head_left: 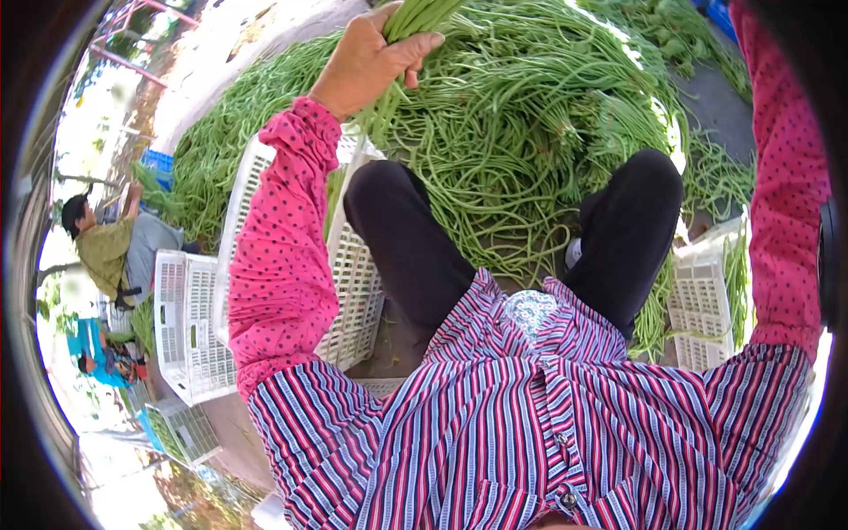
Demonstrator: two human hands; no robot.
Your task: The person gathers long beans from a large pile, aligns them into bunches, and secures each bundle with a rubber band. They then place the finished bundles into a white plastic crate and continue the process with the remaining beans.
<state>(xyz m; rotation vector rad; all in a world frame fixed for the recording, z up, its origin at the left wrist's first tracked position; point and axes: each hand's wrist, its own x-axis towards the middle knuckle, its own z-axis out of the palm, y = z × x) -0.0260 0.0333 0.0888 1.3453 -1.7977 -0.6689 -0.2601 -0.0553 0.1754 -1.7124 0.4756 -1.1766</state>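
Near the top edge, my left hand (378,60) is closed round a bunch of long green beans (417,18), its thumb lying across them. The upper end of the bunch runs out of the picture. Below and beyond this hand spreads a large heap of loose yardlong beans (495,159), with a tied-looking bundle (565,132) lying on it. A pink dotted sleeve (786,159) covers my right arm, which stretches up along the right edge; the hand itself is outside the picture.
White plastic crates (353,274) stand by my left knee, and another white crate (707,296) with beans is at my right. Further left a person in an olive top (110,252) sits near more crates. A blue crate (159,166) stands behind the heap.
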